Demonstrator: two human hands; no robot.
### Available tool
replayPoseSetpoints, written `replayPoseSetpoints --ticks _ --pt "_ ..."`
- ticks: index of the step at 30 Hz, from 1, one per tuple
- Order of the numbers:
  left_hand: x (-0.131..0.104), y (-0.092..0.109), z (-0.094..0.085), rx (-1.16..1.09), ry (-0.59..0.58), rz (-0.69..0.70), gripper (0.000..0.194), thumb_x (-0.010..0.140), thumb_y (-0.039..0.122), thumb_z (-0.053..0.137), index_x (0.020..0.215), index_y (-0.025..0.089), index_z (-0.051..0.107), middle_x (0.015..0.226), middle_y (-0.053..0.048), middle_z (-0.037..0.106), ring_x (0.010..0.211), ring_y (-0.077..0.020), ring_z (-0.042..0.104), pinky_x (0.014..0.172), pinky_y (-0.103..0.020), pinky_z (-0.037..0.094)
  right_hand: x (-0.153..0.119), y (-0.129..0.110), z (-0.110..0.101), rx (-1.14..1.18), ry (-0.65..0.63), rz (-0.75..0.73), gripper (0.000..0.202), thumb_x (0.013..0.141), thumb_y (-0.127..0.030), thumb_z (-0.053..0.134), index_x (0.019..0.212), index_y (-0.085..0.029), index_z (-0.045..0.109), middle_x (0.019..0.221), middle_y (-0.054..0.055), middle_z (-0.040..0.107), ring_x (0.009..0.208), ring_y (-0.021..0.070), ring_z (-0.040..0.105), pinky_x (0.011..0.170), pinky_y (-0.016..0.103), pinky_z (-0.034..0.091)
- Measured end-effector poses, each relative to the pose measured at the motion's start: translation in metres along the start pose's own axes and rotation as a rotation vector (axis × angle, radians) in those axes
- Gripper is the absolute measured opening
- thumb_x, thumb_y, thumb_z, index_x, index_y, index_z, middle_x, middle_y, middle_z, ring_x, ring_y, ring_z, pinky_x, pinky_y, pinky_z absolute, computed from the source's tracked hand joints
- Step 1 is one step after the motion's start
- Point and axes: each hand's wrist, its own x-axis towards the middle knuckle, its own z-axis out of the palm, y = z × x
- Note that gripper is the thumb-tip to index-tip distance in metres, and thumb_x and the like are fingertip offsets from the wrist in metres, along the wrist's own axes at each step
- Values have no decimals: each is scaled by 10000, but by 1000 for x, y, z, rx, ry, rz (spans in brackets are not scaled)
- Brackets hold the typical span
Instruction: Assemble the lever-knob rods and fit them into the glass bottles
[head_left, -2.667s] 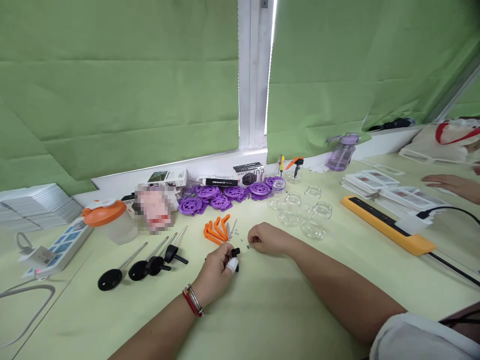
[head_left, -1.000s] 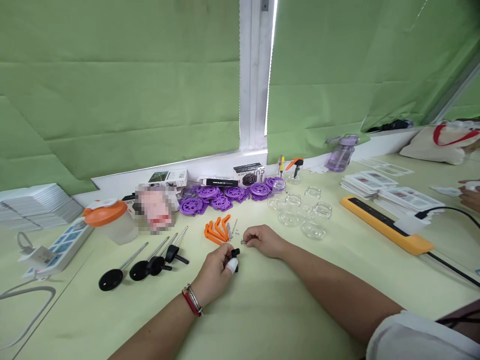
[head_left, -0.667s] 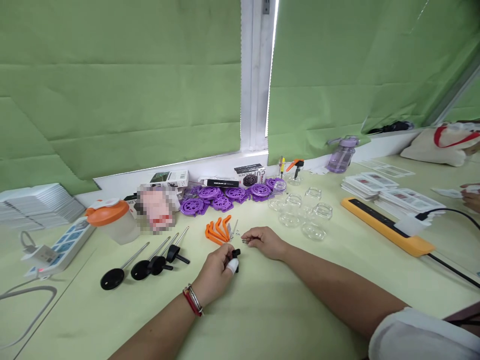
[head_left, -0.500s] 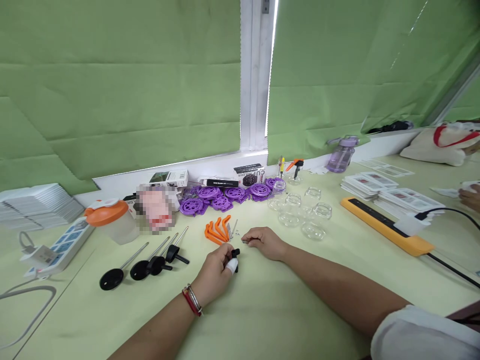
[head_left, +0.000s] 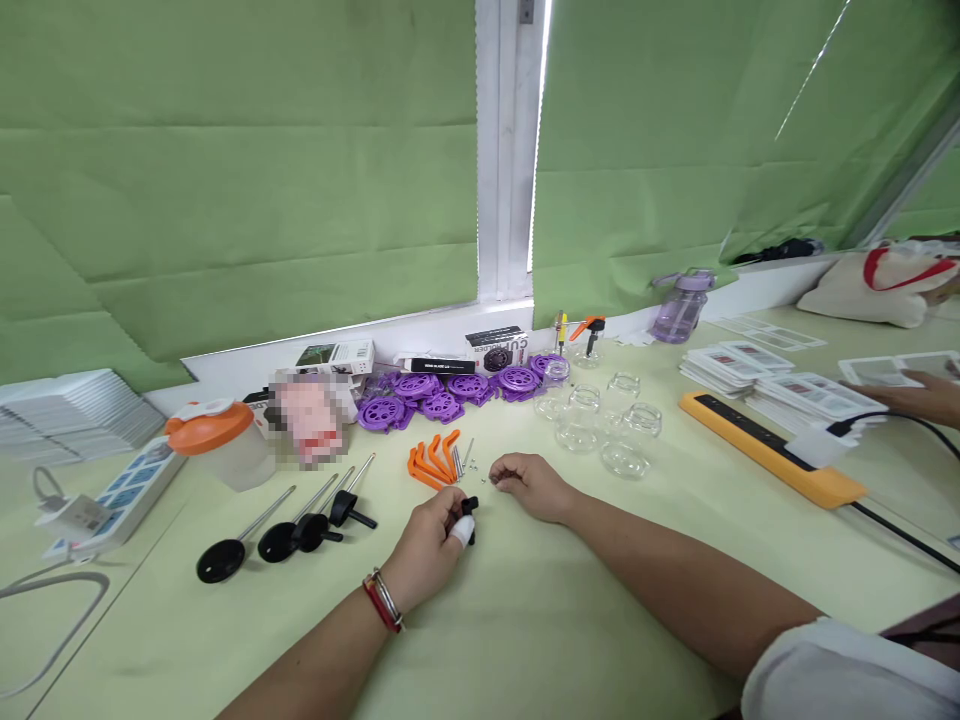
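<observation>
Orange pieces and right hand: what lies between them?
Slim metal pins and tiny metal bits lie between the orange pieces and right hand, in the head view.

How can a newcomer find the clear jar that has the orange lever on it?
Find the white window post between the green blinds. To the right of its foot, at the back of the table, stands the clear jar. Unlike the bare jars in front, it carries an orange lever and a black part.

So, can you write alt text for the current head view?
Two bare hands work over a pale green table: the left hand grips a small black part, the right hand is pinched beside it. Orange handles, purple discs and clear glass jars lie beyond.
</observation>
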Motion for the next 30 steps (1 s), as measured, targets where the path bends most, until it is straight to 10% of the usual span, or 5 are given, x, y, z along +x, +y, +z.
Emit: replayPoseSetpoints --ticks 17,30 --pt "0 -1 0 15 -10 -2 33 799 210 459 817 196 482 666 17 507 588 -116 438 548 -222 350 1 12 5 159 109 53 161 784 -214 535 908 -161 622 839 41 653 763 150 594 730 279 466" --pt "-1 -3 2 48 -1 -2 27 803 204 444 823 197 460 674 24 480 597 -112 414 563 -222 345 0 8 -10 -413 113 70 156 793 -165 518 737 -173 663 786 48 586 711 148 555 669 264 405"
